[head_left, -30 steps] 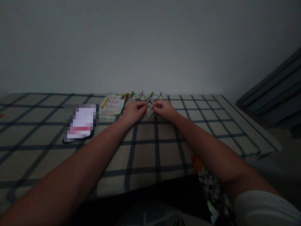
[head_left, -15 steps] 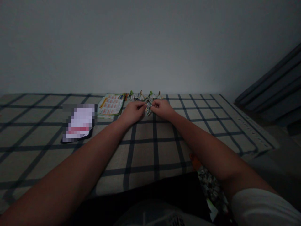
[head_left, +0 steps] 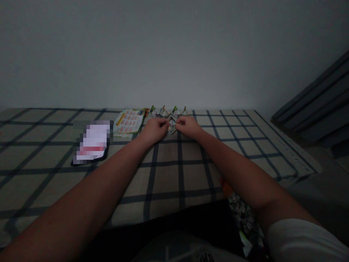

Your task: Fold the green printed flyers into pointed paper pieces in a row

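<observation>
A small piece of folded printed paper (head_left: 171, 126) is held low over the checked cloth, between my two hands. My left hand (head_left: 156, 129) pinches its left side with thumb and forefinger. On the opposite edge, my right hand (head_left: 188, 126) grips the paper with curled fingers. Just behind the hands stands a row of several pointed folded paper shapes (head_left: 176, 109), partly hidden by my fingers. To the left of them lies a stack of printed paper sheets (head_left: 129, 122).
A phone (head_left: 94, 142) with a lit, blurred screen lies on the checked tablecloth (head_left: 166, 182) at the left. A grey wall (head_left: 174, 54) rises behind the table. Crumpled printed paper (head_left: 245, 218) with an orange part shows below the front edge, beside my right arm.
The folded paper between my fingers has spread into a wider diamond shape. Both hands stay in nearly the same place.
</observation>
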